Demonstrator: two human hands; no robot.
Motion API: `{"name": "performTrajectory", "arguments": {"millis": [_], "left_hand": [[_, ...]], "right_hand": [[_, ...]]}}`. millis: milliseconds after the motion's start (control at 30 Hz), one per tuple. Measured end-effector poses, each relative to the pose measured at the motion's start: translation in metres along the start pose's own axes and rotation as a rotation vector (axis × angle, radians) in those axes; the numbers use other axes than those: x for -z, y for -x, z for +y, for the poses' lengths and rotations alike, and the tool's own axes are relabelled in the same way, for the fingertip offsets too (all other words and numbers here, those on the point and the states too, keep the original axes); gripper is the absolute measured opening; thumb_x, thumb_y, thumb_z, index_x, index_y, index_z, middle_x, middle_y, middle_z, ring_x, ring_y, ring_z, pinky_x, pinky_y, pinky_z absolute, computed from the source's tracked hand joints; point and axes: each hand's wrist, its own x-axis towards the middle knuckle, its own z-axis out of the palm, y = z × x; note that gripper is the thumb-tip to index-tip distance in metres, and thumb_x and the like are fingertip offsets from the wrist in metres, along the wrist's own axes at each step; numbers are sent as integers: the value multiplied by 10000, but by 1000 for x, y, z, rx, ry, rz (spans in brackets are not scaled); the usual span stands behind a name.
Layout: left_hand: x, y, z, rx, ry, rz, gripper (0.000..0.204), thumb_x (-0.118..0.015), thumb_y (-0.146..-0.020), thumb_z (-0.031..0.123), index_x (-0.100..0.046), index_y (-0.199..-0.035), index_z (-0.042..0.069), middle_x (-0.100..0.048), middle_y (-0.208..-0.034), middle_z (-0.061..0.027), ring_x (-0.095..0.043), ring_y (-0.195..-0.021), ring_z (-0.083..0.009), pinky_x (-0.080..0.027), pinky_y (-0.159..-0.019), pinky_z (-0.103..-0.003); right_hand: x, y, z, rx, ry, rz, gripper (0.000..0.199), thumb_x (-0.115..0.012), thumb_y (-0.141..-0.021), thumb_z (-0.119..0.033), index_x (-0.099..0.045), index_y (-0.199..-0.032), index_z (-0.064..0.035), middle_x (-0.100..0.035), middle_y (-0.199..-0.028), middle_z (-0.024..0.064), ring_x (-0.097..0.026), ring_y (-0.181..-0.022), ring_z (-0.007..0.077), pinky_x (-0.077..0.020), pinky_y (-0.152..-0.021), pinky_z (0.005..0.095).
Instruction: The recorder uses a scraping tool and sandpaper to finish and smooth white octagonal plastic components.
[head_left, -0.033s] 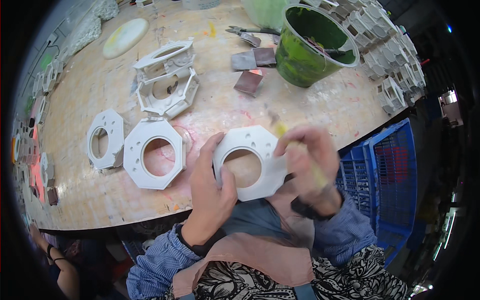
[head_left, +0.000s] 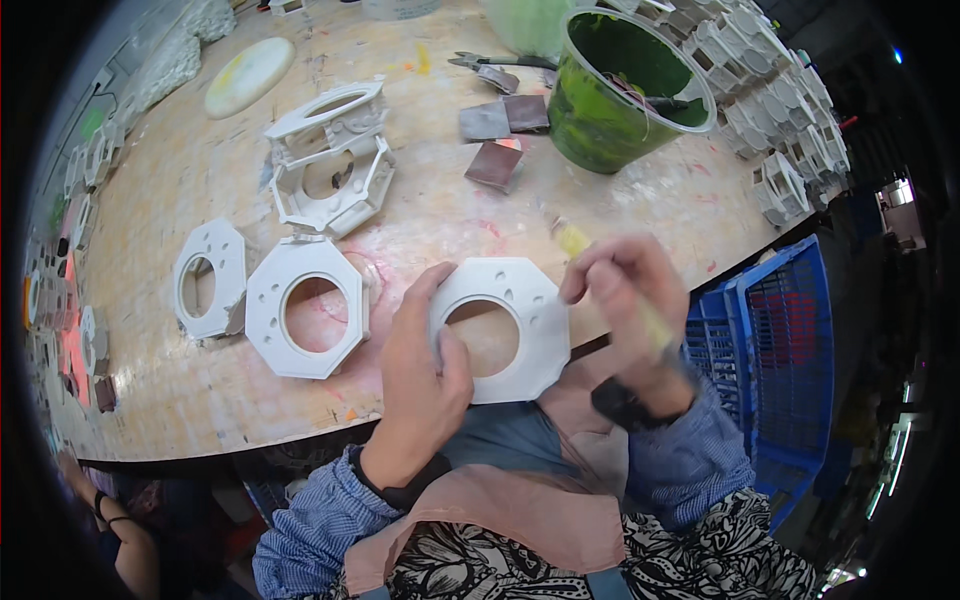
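My left hand grips the left side of a white octagonal frame with a round hole and small oval dents, its thumb across the hole's rim. The frame is tilted up at the table's front edge. Just right of it, my right hand is closed around a thin yellow brush, smeared by motion, its tip pointing up and away. Another octagonal frame stands to the left, beside a smaller-looking one. Behind them lies an open white octagonal housing with its inner side showing.
At the back right stands a green-stained plastic bucket. Left of it are sandpaper pieces and pliers. White parts are piled at the far right. A blue crate sits beside the table. Another person's arm shows lower left.
My right hand and the brush have shifted slightly right, away from the frame's corner. The held frame has turned a little in my left hand.
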Motion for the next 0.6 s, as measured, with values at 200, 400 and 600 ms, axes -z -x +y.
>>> {"name": "performTrajectory", "arguments": {"millis": [200, 400, 600], "left_hand": [[-5, -27, -13, -50, 70, 61, 417, -448, -842, -74, -512, -1254, -65, -581, -1217, -222, -571, -1157, -359, -406, -1042, -391], [-1, -2, 1, -50, -56, 33, 781, -710, -853, 309, -329, -1419, -72, -387, -1408, -293, -424, -1286, -419, -333, -1084, -478], [-17, 7, 8, -223, -299, 0, 1206, -880, -614, 423, -190, -1509, 2, -198, -1526, -303, -248, -1396, -455, -226, -1119, -552]], "right_hand": [[34, 0, 27, -72, -32, -208, 390, -524, -1001, -332, -543, -783, -8, -491, -716, 35, -472, -681, 124, -396, -685, 261], [12, 3, 46, 29, -63, -206, 328, -517, -993, -229, -530, -800, 36, -440, -716, 65, -425, -649, 172, -362, -608, 305], [11, 8, 47, 83, 75, -197, 321, -495, -994, -215, -532, -805, 41, -459, -709, 110, -449, -635, 227, -381, -605, 332]]}}
